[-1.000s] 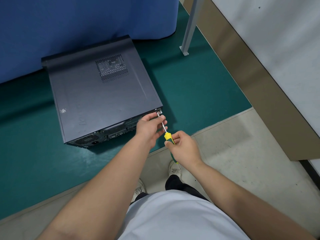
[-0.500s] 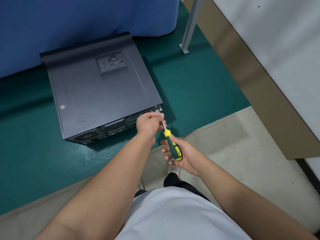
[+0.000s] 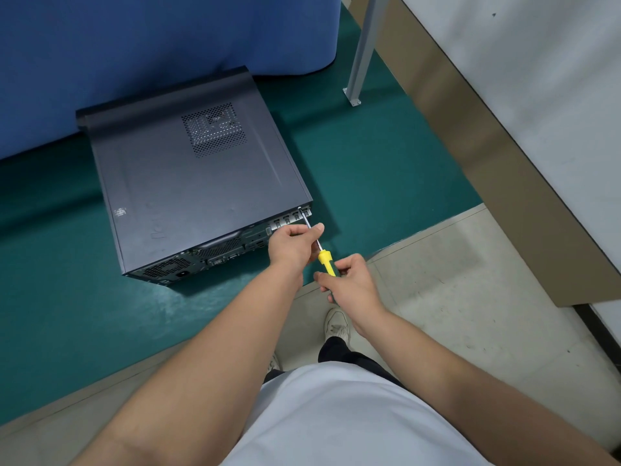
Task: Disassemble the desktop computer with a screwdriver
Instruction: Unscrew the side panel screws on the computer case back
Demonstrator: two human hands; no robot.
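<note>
Screwdriver with yellow-and-green handle and thin steel shaft (image 3: 322,252), tip set at the upper rear corner of the dark grey metal desktop computer case (image 3: 191,183), which lies flat on the green floor mat (image 3: 369,169). Left hand (image 3: 291,245) pinches the shaft, apparently to steady the tip; right hand (image 3: 349,284) curls its fingers round the handle, apparently to turn it.

Both bare forearms reach forward; left hand (image 3: 294,243) curled, pinching; right hand (image 3: 349,282) curled, gripping, just behind it.
</note>
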